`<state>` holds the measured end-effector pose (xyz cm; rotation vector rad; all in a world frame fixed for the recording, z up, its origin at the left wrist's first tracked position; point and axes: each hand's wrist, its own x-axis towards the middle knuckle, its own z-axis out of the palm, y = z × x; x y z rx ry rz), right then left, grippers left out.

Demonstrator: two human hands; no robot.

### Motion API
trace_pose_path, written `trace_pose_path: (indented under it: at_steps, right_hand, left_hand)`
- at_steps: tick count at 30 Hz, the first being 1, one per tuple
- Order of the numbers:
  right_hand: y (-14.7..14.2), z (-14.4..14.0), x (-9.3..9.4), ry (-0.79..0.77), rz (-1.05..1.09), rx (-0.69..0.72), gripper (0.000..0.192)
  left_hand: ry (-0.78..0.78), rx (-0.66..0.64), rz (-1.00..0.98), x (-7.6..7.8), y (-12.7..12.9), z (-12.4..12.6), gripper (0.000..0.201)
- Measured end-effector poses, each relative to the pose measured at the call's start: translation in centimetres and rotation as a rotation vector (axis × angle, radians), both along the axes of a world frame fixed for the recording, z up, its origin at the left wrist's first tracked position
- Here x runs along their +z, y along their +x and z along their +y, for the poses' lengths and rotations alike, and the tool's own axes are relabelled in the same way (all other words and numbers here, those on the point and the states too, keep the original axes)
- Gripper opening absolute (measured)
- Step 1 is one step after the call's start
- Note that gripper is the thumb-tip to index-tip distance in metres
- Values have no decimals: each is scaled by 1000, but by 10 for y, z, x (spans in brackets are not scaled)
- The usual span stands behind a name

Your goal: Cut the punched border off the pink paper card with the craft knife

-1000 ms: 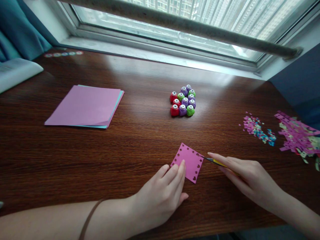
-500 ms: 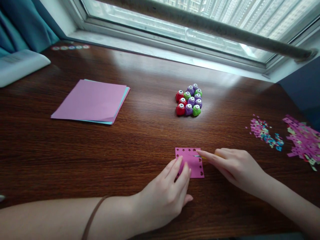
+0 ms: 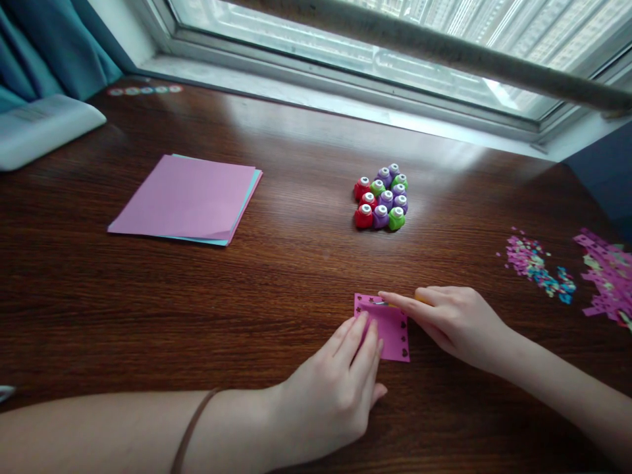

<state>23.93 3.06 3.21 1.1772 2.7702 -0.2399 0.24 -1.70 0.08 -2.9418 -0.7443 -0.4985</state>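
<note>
A small pink paper square (image 3: 390,326) with punched shapes along its edges lies flat on the dark wooden table (image 3: 296,263) in front of me. My left hand (image 3: 340,388) presses its fingertips onto the square's left part. My right hand (image 3: 449,319) grips a thin yellow-handled blade tool (image 3: 382,303), mostly hidden under the index finger; its tip rests on the square near the top edge.
A cluster of several red, purple and green craft punches (image 3: 381,197) sits mid-table. A stack of pink and teal paper sheets (image 3: 190,197) lies at the left. Confetti bits (image 3: 538,263) and pink paper scraps (image 3: 607,273) lie at the right. A white object (image 3: 44,128) is far left.
The pink square has turned from a diamond angle to roughly straight under my left fingers. My right hand moved left, bringing the tool tip onto the square's top edge.
</note>
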Motion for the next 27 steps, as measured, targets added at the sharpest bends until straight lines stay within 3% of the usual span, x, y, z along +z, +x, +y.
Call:
trace_pose_path:
  at_steps: [23,27]
  right_hand:
    - [-2,1,0,-3,5,12,53]
    - [-2,1,0,8,9,14,52]
  left_hand:
    - [4,22,29,4,-1,1,42]
    - [-4,83,34,1,0,2,45]
